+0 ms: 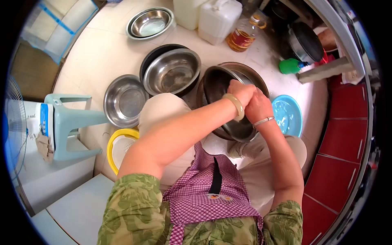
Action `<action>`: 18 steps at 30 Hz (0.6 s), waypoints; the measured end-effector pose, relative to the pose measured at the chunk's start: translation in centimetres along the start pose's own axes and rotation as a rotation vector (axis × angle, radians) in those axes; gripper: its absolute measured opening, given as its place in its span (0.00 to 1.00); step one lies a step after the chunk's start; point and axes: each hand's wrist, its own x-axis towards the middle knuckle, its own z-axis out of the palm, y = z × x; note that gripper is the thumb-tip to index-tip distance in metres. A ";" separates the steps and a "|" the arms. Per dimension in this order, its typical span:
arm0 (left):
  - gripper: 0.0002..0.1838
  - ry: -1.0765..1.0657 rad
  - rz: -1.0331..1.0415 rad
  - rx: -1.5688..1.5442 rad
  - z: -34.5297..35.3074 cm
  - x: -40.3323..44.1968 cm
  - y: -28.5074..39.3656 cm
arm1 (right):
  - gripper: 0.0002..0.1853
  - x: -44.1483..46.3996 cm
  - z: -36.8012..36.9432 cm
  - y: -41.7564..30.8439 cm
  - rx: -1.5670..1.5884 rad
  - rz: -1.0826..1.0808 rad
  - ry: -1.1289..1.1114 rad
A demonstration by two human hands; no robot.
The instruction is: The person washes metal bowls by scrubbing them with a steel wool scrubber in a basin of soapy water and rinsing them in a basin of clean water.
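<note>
Both hands meet over a tilted metal bowl (216, 83), which rests within a wider round basin (262, 78) on the floor. My left hand (242, 93), below a pale bangle, is closed near the bowl's upper right rim. Pressed against it, my right hand (260, 107), with a silver bracelet at the wrist, is also closed. What the fingers hold, if anything, is hidden. A light blue basin (288, 115) with water stands just right of my right hand.
Metal basins (125, 101), (172, 72) and nested bowls (151, 23) lie left and behind. A yellow-rimmed basin (110, 152) and blue stool (67, 126) are left. White jugs (219, 20), an oil bottle (241, 36) and a green bottle (290, 66) stand behind; red cabinets (341, 139) are right.
</note>
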 end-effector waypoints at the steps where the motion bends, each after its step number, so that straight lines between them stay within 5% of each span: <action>1: 0.14 -0.010 -0.011 -0.036 -0.1 -0.3 0.4 | 0.11 0.1 -0.1 -0.1 0.005 0.000 0.009; 6: 0.13 0.079 0.058 0.066 0.5 0.7 -0.2 | 0.09 0.6 -1.2 -0.3 0.004 0.199 0.060; 9: 0.15 0.070 -0.067 0.127 -1.2 -2.1 2.2 | 0.09 1.7 -2.9 3.9 -0.011 0.331 0.167; 14: 0.19 -0.307 -0.018 0.043 -2.2 -1.1 3.1 | 0.19 0.2 -3.1 5.4 0.524 0.133 0.005; 18: 0.14 -0.294 -0.049 0.067 -2.5 -2.2 3.9 | 0.25 -0.2 -2.7 3.8 0.502 0.062 0.014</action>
